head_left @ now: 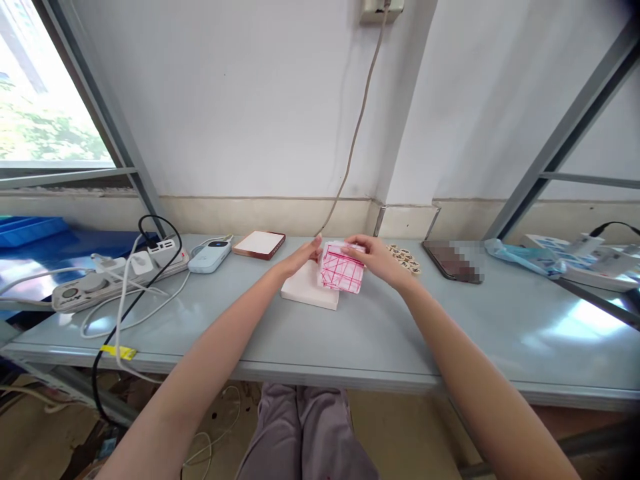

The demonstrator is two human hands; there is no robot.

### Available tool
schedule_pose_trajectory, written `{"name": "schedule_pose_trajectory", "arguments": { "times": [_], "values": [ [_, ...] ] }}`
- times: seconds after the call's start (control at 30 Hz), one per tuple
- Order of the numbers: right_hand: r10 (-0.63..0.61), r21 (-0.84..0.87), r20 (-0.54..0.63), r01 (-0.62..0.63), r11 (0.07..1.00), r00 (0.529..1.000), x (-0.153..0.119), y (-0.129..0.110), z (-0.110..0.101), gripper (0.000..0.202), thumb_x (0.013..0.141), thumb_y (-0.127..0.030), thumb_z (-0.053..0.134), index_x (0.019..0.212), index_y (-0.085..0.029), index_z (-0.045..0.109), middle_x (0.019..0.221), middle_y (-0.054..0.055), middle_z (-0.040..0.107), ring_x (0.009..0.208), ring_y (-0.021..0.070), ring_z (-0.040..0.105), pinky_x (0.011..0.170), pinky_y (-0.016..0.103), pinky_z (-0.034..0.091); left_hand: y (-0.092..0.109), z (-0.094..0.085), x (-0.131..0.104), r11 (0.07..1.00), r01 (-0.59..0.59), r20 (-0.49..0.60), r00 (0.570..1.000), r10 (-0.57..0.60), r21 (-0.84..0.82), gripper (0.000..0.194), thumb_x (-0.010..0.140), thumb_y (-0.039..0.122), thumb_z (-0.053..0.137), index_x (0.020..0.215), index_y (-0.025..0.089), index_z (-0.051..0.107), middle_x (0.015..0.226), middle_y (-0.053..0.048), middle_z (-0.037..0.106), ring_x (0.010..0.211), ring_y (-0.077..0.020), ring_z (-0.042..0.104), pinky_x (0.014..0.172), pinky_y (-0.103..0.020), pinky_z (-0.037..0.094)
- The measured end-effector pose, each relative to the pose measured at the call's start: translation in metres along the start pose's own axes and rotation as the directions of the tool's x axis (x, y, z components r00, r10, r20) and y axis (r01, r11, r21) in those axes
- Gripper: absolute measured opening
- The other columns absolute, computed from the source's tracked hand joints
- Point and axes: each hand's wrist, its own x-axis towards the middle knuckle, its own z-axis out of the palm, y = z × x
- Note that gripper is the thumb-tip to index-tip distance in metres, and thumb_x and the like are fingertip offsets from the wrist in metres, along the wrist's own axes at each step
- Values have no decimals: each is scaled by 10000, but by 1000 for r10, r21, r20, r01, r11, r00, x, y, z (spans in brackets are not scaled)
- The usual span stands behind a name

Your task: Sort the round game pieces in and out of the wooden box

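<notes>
On the table point(390, 340) lies a white box point(307, 288). Over its right side is a red-lined packet point(343, 270), gripped from two sides — left hand point(306, 255) at the left edge, right hand point(371, 253) at the upper right. Farther back lie wooden pieces point(406, 260) and a brown-edged box point(260, 244).

From the patterned packet point(341, 272), the tabletop point(345, 340) leaves passage toward six o'clock. The white box point(307, 288) obstructs eight; the phone point(449, 261), three.

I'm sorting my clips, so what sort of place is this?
Likely a workroom: a long grey table, a metal frame and a power strip with plugs suggest it.
</notes>
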Motion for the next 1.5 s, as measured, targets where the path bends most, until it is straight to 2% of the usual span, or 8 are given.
{"name": "schedule_pose_trajectory", "arguments": {
  "times": [0.1,0.2,0.27,0.53,0.73,0.97,1.27,1.5],
  "values": [
    [-50,-194,-76,35,980,996,5,12,21,243,790,-390,494,848,-190,620,823,30,636,734,158,536,656,281,390,-11,-9,1,1000,20,9,1000,-20,-2,620,737,720,334,537,153,483,549,-18,456,555,-122,421,546,-269,329],
    [-51,-276,-55,34,960,997,5,19,38,211,793,-357,500,901,-212,609,868,23,638,781,165,543,682,278,385,-18,-15,1,994,56,53,997,-62,93,460,637,584,614,556,142,517,522,19,400,511,-90,359,497,-245,253],
    [-40,-288,-32,29,957,999,3,20,44,242,790,-374,509,966,-230,588,878,17,630,784,165,545,670,271,387,-18,-17,0,991,53,86,994,-64,120,390,609,511,668,608,133,571,540,21,424,522,-87,370,497,-238,248],
    [-29,-314,56,45,948,998,0,20,42,278,836,-283,440,1093,-247,537,898,21,629,811,159,558,679,263,400,-13,-28,-3,976,63,120,989,-90,209,300,614,391,674,756,128,639,662,-2,533,606,-101,444,547,-226,315],
    [-77,-515,140,139,846,987,0,20,45,233,822,-236,476,1027,-249,585,857,19,649,781,159,564,694,268,380,-18,-34,-2,899,46,218,963,-155,436,329,591,460,667,652,145,595,593,24,451,543,-88,356,499,-234,235],
    [-125,-670,184,217,710,975,-1,17,47,229,855,-238,442,1008,-227,612,867,36,661,847,187,560,738,296,353,-19,-32,-2,836,20,209,965,-159,548,409,593,474,650,526,174,379,538,40,273,495,-83,233,475,-262,146],
    [-49,-604,238,187,775,970,1,18,45,247,828,-212,461,1001,-215,637,939,53,651,882,188,556,723,271,394,-7,-32,-7,674,-5,111,987,-114,739,464,551,477,682,458,185,334,479,36,250,493,-104,246,521,-277,127],
    [-42,-537,244,172,826,969,1,22,43,284,822,-225,455,1071,-221,591,957,60,618,893,195,540,734,296,401,-13,-35,-6,708,11,82,992,-98,706,436,524,434,705,413,188,364,445,43,254,458,-91,224,509,-280,124]
  ]
}}
